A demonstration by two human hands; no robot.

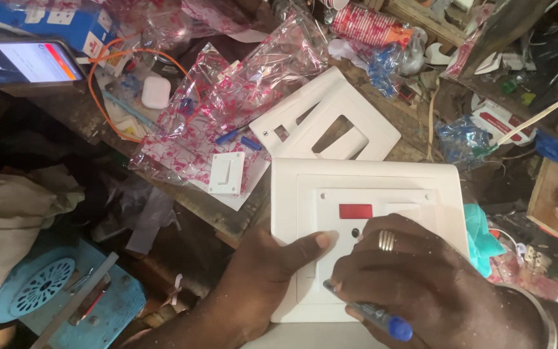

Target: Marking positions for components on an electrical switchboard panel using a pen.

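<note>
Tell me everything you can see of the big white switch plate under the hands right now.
The white switch plate is a large square panel of smooth plastic with rounded corners, lying flat, face up on the cluttered workbench. A raised inner frame holds a red rectangular indicator, a small dark hole below it and a white rocker. The left hand presses its thumb on the lower left; the right hand, holding a blue-handled tool, covers the lower right.
</note>
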